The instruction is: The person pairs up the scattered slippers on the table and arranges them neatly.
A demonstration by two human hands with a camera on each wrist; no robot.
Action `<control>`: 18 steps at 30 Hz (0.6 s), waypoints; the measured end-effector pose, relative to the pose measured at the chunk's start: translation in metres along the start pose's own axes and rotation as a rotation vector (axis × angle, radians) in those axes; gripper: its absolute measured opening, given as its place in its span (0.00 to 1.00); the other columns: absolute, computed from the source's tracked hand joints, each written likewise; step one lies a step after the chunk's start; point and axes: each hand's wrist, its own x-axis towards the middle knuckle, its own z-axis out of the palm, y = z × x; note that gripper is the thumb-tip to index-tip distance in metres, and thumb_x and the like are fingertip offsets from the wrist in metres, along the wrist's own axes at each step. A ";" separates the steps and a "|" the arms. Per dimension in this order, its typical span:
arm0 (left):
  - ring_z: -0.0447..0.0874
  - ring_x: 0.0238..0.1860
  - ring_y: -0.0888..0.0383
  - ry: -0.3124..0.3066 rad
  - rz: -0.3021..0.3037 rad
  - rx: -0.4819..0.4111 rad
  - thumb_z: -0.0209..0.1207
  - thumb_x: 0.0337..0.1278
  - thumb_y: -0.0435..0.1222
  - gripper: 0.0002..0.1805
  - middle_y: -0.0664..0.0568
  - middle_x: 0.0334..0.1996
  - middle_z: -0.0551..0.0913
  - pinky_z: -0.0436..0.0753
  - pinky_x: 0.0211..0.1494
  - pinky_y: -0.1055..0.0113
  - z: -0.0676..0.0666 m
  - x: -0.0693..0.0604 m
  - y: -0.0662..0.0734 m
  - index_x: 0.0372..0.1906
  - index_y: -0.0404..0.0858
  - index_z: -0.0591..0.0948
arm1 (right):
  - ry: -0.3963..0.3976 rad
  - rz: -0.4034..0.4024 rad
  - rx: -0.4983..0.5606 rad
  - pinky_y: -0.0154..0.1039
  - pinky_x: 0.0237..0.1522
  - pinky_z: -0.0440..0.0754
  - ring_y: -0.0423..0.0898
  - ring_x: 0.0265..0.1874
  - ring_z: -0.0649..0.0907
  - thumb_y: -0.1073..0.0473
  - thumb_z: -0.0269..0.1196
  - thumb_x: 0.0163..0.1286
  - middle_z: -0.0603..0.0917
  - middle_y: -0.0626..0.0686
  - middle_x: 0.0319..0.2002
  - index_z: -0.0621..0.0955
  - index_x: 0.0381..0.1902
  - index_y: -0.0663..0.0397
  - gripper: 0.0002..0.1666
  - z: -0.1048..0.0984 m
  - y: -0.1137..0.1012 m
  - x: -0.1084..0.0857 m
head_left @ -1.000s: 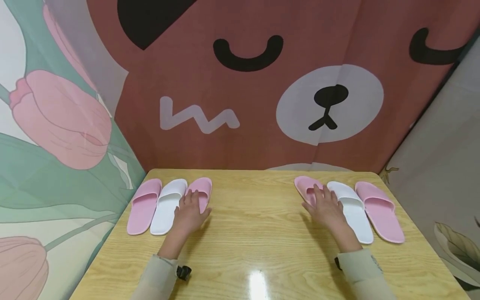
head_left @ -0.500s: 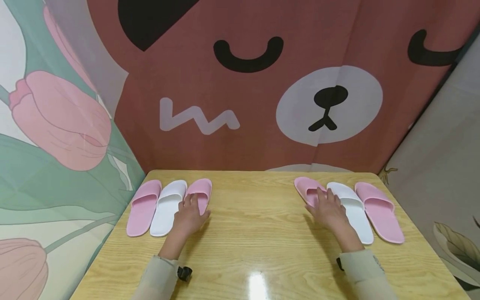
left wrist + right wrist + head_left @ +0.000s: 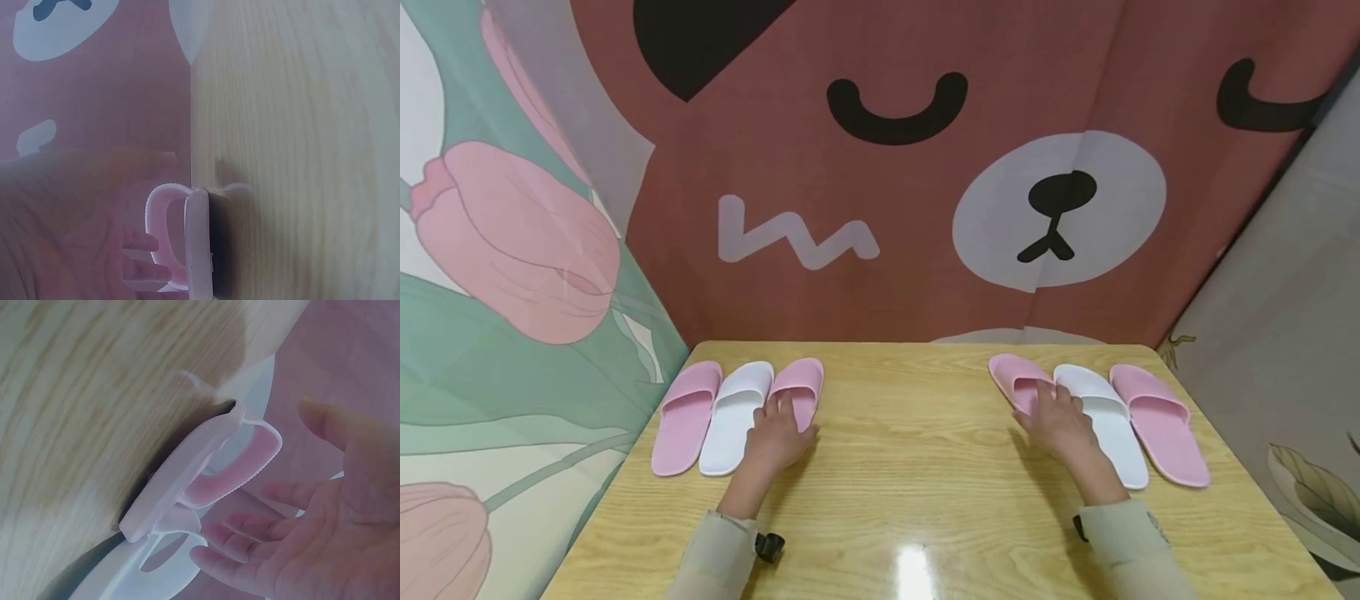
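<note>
My left hand [image 3: 775,437] hovers over the inner pink slipper [image 3: 805,379] of the left row, thumb spread to the side. In the left wrist view its fingertips are close to that slipper's toe band [image 3: 159,228]; whether they touch cannot be told. Over the inner pink slipper [image 3: 1017,372] of the right row is my right hand [image 3: 1060,425]. The right wrist view shows its fingers [image 3: 250,540] loosely bent and apart from the pink toe band [image 3: 240,469], holding nothing. Each hand hides part of the slipper beneath it.
Beside the left hand lie a white slipper [image 3: 724,442] and an outer pink slipper [image 3: 681,433]. A white slipper [image 3: 1120,454] and another pink slipper [image 3: 1172,442] lie at the right. The wooden table [image 3: 910,467] meets a bear-print curtain [image 3: 917,300] at its back edge.
Both hands have drawn back slightly toward the person, and the right hand has shifted a little to the right. The slippers lie essentially where they were.
</note>
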 end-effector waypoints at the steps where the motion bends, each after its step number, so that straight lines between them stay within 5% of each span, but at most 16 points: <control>1: 0.65 0.62 0.27 -0.001 -0.001 0.005 0.64 0.60 0.51 0.48 0.26 0.68 0.63 0.75 0.53 0.32 0.000 0.000 0.000 0.73 0.23 0.61 | -0.003 0.005 -0.003 0.75 0.52 0.69 0.82 0.62 0.63 0.44 0.59 0.73 0.58 0.83 0.66 0.60 0.71 0.74 0.46 0.000 0.000 0.000; 18: 0.67 0.60 0.24 -0.045 -0.061 0.044 0.63 0.61 0.52 0.49 0.19 0.61 0.67 0.76 0.55 0.35 0.002 0.003 0.000 0.73 0.21 0.59 | -0.085 0.105 0.027 0.76 0.54 0.68 0.82 0.58 0.66 0.44 0.58 0.73 0.64 0.85 0.58 0.58 0.68 0.81 0.47 0.006 0.003 0.004</control>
